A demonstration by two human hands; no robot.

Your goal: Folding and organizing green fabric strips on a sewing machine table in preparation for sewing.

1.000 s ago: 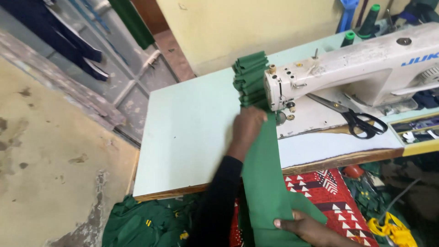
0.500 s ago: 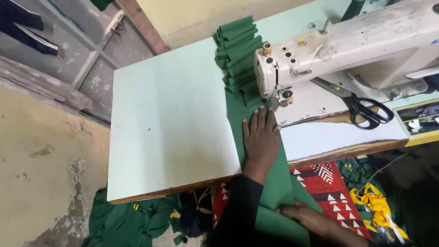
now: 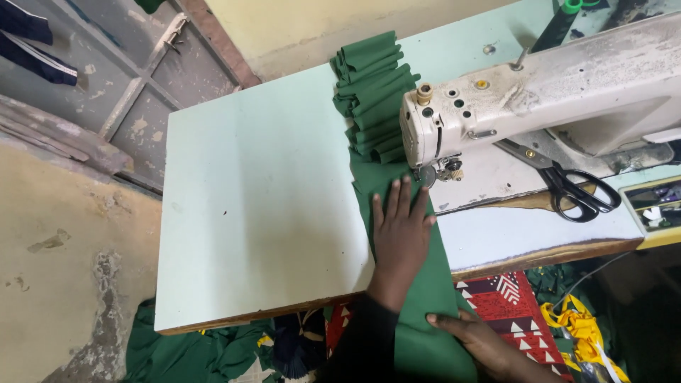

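Observation:
A long strip of green fabric [image 3: 369,106] runs across the pale table, bunched in folds behind the white sewing machine [image 3: 539,99] and flat in front of its needle. My left hand [image 3: 399,230] lies flat on the fabric just before the presser foot, fingers spread. My right hand [image 3: 489,344] rests on the same green strip where it hangs off the table's front edge, fingers laid flat on the cloth.
Black-handled scissors [image 3: 571,188] lie on the machine bed to the right. More green cloth [image 3: 191,354] is heaped on the floor under the table [image 3: 255,213], beside a red patterned fabric [image 3: 511,298] and yellow scraps [image 3: 582,330].
My left hand has come down from holding the fabric up and now presses it flat near the needle. The view has shifted closer to the machine.

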